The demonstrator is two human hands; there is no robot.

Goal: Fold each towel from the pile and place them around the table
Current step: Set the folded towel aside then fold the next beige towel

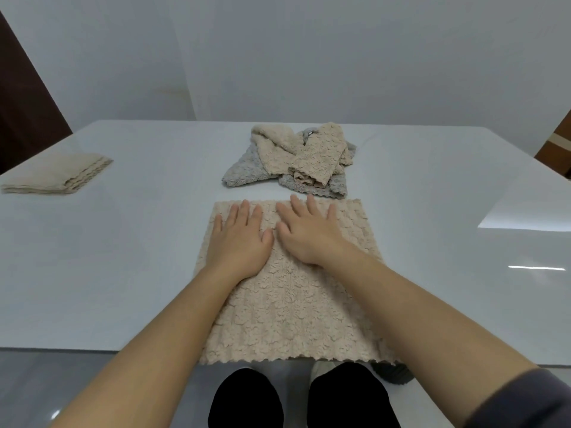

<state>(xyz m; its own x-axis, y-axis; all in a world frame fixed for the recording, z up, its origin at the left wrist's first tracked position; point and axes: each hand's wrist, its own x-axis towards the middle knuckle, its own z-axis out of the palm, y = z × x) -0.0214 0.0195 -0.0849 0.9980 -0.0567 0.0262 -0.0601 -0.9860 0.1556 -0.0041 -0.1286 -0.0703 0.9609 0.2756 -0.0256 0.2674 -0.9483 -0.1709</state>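
Both hands pressed flat on a beige towel [290, 304] at the near edge of a white table [108, 273].

The left hand [239, 239] and right hand [309, 233] lie side by side, fingers spread, gripping nothing. The pile [296, 159] sits just beyond; a folded towel [58, 173] lies far left.

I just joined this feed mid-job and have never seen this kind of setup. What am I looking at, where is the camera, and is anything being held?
There is no machine here: a person works with bare hands. The single picture comes from a camera worn on the person's head, looking forward and down. The left hand and right hand lie flat, fingers spread, pressing on a beige towel spread out at the near edge of the white table. Nothing is gripped; both palms only rest on the cloth. Behind it sits the pile of crumpled beige and grey towels not yet folded. At the far left lies a folded towel, already set down. Another grey piece of fabric peeks out below the table edge.
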